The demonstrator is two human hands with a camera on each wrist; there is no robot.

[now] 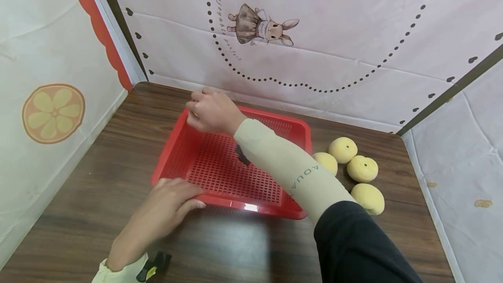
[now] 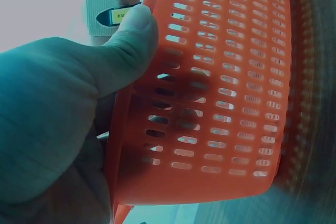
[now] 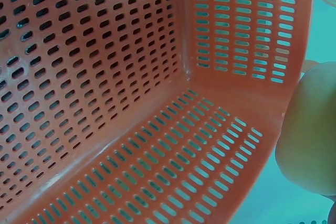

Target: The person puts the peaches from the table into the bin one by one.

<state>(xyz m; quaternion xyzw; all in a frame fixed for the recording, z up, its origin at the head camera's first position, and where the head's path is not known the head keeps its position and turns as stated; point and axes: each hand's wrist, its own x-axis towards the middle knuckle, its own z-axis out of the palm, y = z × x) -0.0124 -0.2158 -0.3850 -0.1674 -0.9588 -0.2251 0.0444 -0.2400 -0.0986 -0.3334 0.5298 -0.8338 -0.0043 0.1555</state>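
A red plastic basket (image 1: 208, 160) with slotted walls stands on the table, its perforated floor bare. My left hand (image 1: 169, 202) grips the near left corner; the left wrist view has the thumb (image 2: 134, 30) against the outer wall and the other fingers behind the rim. Reaching across the basket, my right hand (image 1: 214, 110) has its fingers curled at the far left corner of the rim. In the right wrist view, a rounded yellowish shape (image 3: 310, 135) overlaps the basket's corner; I cannot tell whether it is part of the hand or a fruit.
Several pale yellow peaches (image 1: 362, 169) lie on the brown wooden table (image 1: 408, 213) right of the basket. One is partly behind the right sleeve (image 1: 291, 156). White printed cloth (image 1: 334, 25) walls off the back and both sides.
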